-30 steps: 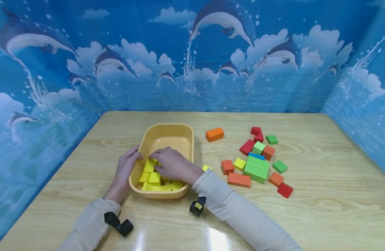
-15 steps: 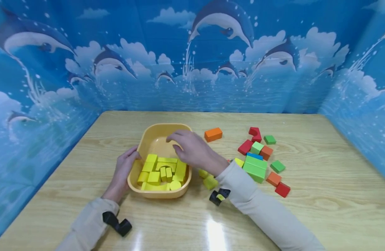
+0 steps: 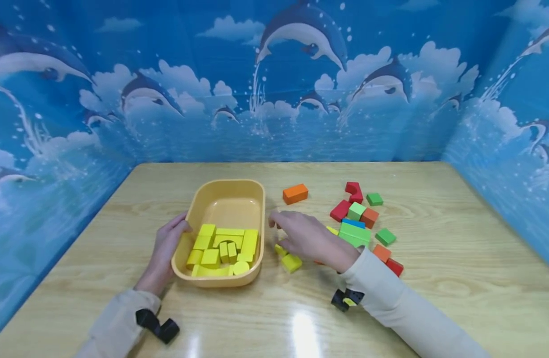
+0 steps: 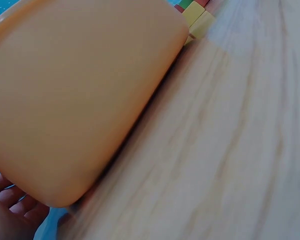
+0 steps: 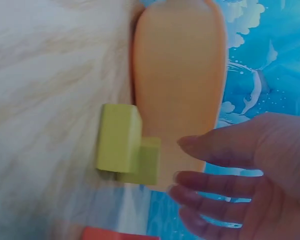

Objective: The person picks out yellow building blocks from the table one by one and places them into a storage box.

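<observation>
A tan plastic bin (image 3: 227, 209) stands on the left half of the table, with several yellow building blocks (image 3: 210, 258) in its near half. My left hand (image 3: 160, 251) holds the bin's left side, thumb at the rim; in the left wrist view its fingers (image 4: 22, 205) curl at the bin's corner. To the right of the bin, my right hand (image 3: 312, 238) hovers with fingers loosely bent and nothing in them. Just below it lie two yellow blocks (image 3: 291, 263), one partly hidden. The right wrist view shows one yellow block (image 5: 117, 140) in front of the other.
Right of my right hand, red, orange, green and blue blocks lie in a loose group around a large light green block (image 3: 354, 234). A lone orange block (image 3: 295, 194) lies behind the hand. A dolphin-print cloth (image 3: 274, 124) borders the table's back and sides.
My right hand has come out of the bin, passed over its right wall and lowered near the two yellow blocks. My left hand stays on the bin. The head view has shifted slightly.
</observation>
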The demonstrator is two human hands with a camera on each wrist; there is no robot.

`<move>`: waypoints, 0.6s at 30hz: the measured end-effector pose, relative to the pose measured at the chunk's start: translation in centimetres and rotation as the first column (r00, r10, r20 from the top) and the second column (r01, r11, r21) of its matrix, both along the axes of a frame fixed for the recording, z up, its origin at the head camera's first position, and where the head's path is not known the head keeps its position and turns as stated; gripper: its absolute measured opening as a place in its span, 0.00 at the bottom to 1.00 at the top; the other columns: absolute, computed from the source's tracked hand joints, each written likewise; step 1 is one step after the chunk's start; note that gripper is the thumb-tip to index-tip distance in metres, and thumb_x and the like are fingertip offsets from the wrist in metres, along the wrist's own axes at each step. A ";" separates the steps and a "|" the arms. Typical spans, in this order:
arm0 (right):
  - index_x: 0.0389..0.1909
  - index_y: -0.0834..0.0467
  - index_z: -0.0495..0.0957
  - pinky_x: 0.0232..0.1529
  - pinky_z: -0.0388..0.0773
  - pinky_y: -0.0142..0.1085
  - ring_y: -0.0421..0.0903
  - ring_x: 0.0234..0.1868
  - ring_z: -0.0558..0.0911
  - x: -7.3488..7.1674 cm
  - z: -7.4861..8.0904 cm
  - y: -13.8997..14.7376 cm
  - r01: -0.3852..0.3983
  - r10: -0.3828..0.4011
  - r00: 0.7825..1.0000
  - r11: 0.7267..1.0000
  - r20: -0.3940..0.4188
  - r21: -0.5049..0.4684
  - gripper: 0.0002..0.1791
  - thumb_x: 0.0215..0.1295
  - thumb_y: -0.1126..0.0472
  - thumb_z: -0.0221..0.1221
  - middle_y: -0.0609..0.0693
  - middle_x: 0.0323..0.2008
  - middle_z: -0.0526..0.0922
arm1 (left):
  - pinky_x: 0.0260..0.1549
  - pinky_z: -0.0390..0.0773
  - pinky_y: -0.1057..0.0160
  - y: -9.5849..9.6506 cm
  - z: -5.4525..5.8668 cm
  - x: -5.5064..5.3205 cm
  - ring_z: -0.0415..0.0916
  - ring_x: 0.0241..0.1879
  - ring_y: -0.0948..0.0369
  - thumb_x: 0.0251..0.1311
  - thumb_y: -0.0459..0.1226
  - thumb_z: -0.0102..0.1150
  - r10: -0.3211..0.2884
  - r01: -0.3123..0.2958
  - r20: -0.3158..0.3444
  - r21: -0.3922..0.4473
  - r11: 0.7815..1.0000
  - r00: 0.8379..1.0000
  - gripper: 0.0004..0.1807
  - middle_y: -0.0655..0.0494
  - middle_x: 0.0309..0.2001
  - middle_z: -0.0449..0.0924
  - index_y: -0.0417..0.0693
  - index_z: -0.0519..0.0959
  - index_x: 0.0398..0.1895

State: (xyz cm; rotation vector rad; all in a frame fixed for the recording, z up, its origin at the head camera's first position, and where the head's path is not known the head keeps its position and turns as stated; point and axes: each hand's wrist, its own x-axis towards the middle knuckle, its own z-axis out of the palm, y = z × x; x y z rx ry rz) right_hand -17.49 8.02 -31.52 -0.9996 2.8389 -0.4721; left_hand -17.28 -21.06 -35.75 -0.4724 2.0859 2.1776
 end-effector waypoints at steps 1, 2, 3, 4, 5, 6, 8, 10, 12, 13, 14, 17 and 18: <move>0.54 0.54 0.74 0.44 0.79 0.38 0.45 0.44 0.78 0.0 -0.1 0.0 0.004 -0.004 1.000 1.000 0.011 0.021 0.21 0.60 0.61 0.65 0.49 0.47 0.80 | 0.65 0.64 0.57 0.0 0.0 0.0 0.58 0.67 0.54 0.58 0.32 0.41 0.000 0.000 0.002 0.000 1.000 1.000 0.36 0.48 0.73 0.56 0.51 0.58 0.74; 0.54 0.53 0.75 0.43 0.79 0.38 0.44 0.44 0.78 0.0 -0.2 0.0 0.002 -0.003 1.000 0.999 0.018 0.042 0.21 0.60 0.61 0.65 0.48 0.46 0.80 | 0.65 0.63 0.57 0.0 0.0 0.0 0.58 0.68 0.54 0.58 0.32 0.41 0.001 -0.001 0.004 -0.001 1.000 1.000 0.36 0.49 0.73 0.55 0.52 0.57 0.74; 0.54 0.52 0.76 0.43 0.79 0.37 0.44 0.44 0.78 0.0 -0.4 -0.1 -0.003 0.002 1.000 0.998 0.021 0.060 0.21 0.60 0.60 0.65 0.48 0.46 0.80 | 0.65 0.63 0.56 -0.1 0.0 0.0 0.58 0.68 0.54 0.58 0.32 0.41 0.001 -0.001 0.002 0.003 1.000 1.000 0.36 0.48 0.73 0.55 0.51 0.57 0.74; 0.54 0.51 0.77 0.43 0.79 0.37 0.43 0.43 0.78 0.0 -0.5 -0.1 -0.011 0.009 1.000 0.997 0.023 0.074 0.20 0.60 0.60 0.65 0.47 0.46 0.80 | 0.66 0.63 0.56 -0.1 -0.1 0.0 0.58 0.68 0.53 0.57 0.32 0.41 0.003 -0.003 0.000 0.008 1.000 1.000 0.36 0.48 0.73 0.55 0.51 0.57 0.74; 0.52 0.51 0.78 0.42 0.79 0.37 0.43 0.42 0.78 0.0 -0.6 -0.2 -0.021 0.019 1.000 0.996 0.020 0.083 0.18 0.60 0.60 0.65 0.47 0.45 0.81 | 0.66 0.63 0.56 -0.1 0.0 0.0 0.58 0.68 0.53 0.57 0.32 0.41 0.005 -0.005 -0.002 0.009 1.000 1.000 0.36 0.48 0.73 0.55 0.51 0.57 0.74; 0.51 0.51 0.79 0.42 0.79 0.36 0.43 0.41 0.78 0.0 -0.8 -0.2 -0.030 0.029 0.999 0.995 0.016 0.090 0.17 0.60 0.60 0.64 0.47 0.44 0.81 | 0.66 0.63 0.56 -0.1 0.0 0.0 0.58 0.68 0.53 0.57 0.32 0.41 0.007 -0.007 -0.006 0.014 1.000 1.000 0.36 0.48 0.73 0.55 0.51 0.57 0.74; 0.48 0.52 0.81 0.39 0.79 0.35 0.42 0.39 0.78 0.0 -1.0 -0.3 -0.043 0.042 0.999 0.994 0.012 0.098 0.14 0.60 0.61 0.64 0.47 0.42 0.82 | 0.65 0.64 0.57 0.0 0.0 0.0 0.58 0.67 0.53 0.57 0.32 0.41 0.010 -0.010 -0.011 0.017 1.000 1.000 0.36 0.47 0.73 0.56 0.50 0.58 0.74; 0.46 0.52 0.82 0.37 0.78 0.33 0.41 0.37 0.77 0.0 -0.9 -0.2 -0.050 0.049 0.999 0.994 0.013 0.099 0.12 0.60 0.62 0.64 0.47 0.40 0.82 | 0.62 0.67 0.60 0.0 -0.1 0.0 0.59 0.67 0.53 0.57 0.31 0.41 0.010 -0.009 -0.014 0.020 1.000 1.000 0.36 0.46 0.72 0.57 0.50 0.58 0.74; 0.45 0.53 0.82 0.36 0.77 0.31 0.40 0.35 0.76 -0.2 -0.5 -0.1 -0.037 0.036 0.999 0.996 0.004 0.082 0.12 0.60 0.64 0.64 0.47 0.39 0.82 | 0.59 0.70 0.65 0.0 -0.1 0.0 0.59 0.66 0.53 0.58 0.32 0.41 0.007 -0.007 -0.014 0.021 1.000 1.000 0.36 0.46 0.72 0.57 0.50 0.58 0.74; 0.45 0.54 0.82 0.35 0.77 0.31 0.40 0.35 0.76 -0.3 -0.2 0.0 -0.027 0.028 1.000 0.998 -0.012 0.058 0.12 0.59 0.65 0.64 0.47 0.39 0.82 | 0.57 0.71 0.66 0.0 -0.1 0.1 0.59 0.66 0.53 0.58 0.32 0.41 0.006 -0.006 -0.013 0.021 1.000 1.000 0.36 0.46 0.72 0.57 0.50 0.58 0.74; 0.44 0.55 0.81 0.36 0.78 0.31 0.40 0.35 0.76 -0.4 0.2 0.0 -0.020 0.021 0.999 1.000 -0.038 0.022 0.12 0.59 0.66 0.64 0.47 0.40 0.82 | 0.55 0.72 0.68 -0.1 -0.2 0.1 0.60 0.66 0.53 0.58 0.32 0.41 0.006 -0.006 -0.013 0.020 1.000 1.000 0.36 0.46 0.72 0.57 0.50 0.58 0.74; 0.44 0.58 0.81 0.39 0.79 0.33 0.42 0.37 0.78 -0.9 1.4 -0.3 -0.024 0.004 0.989 0.991 -0.147 -0.130 0.13 0.58 0.68 0.64 0.49 0.40 0.83 | 0.58 0.70 0.66 -0.1 -0.1 0.1 0.59 0.66 0.54 0.58 0.32 0.41 0.007 -0.007 -0.010 0.017 1.000 1.000 0.36 0.46 0.72 0.57 0.51 0.58 0.74; 0.44 0.58 0.81 0.40 0.80 0.35 0.43 0.38 0.79 -1.1 1.6 -0.6 -0.045 0.011 0.983 0.982 -0.182 -0.182 0.12 0.58 0.69 0.64 0.50 0.40 0.83 | 0.60 0.69 0.64 -0.1 -0.1 0.1 0.59 0.66 0.54 0.58 0.32 0.41 0.009 -0.009 -0.010 0.019 1.000 1.000 0.36 0.46 0.72 0.57 0.51 0.58 0.74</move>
